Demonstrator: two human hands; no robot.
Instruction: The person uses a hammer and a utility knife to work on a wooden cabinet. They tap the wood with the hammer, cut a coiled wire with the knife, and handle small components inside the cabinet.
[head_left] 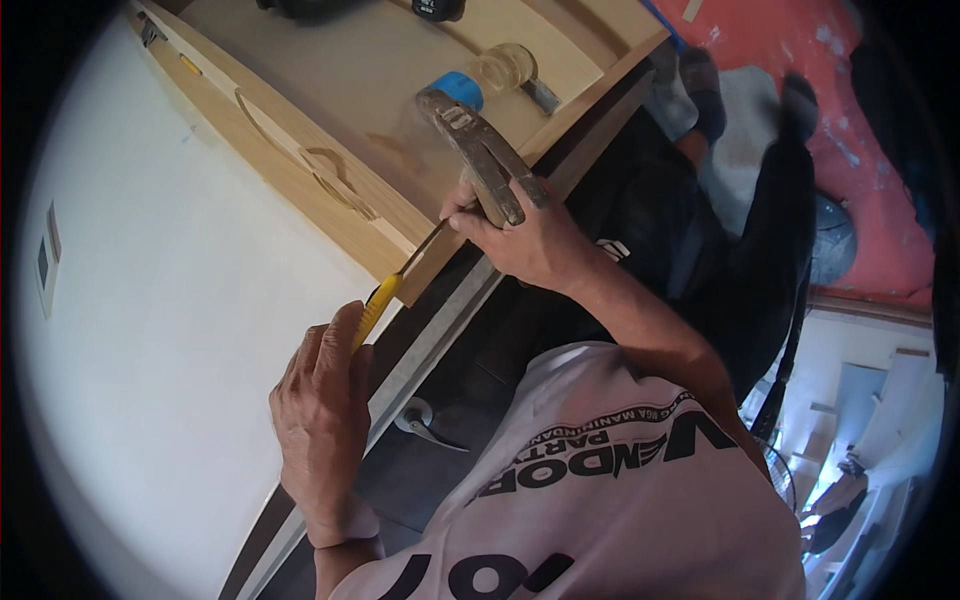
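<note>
My left hand [325, 400] grips the yellow handle of a cutter knife [375, 305], its thin dark blade pointing up and right along the corner of a pale wooden panel [430, 270]. My right hand [535, 235] is closed around a worn claw hammer [475, 150]. The hammer's metal head rises above the fingers and its handle is mostly hidden. Right thumb and forefinger also meet at the far end of the blade, beside the panel's edge. Thin curled wood strips [335, 175] lie on the panel's long edge.
Beyond the panel, a clear container with a blue lid [460, 90] lies in a wooden box-like recess [350, 90]. Dark tools [438, 8] sit at its far end. A white surface [180, 300] spreads left. A lever handle [425, 425] is on the dark door below. Another person's legs [770, 190] show at right.
</note>
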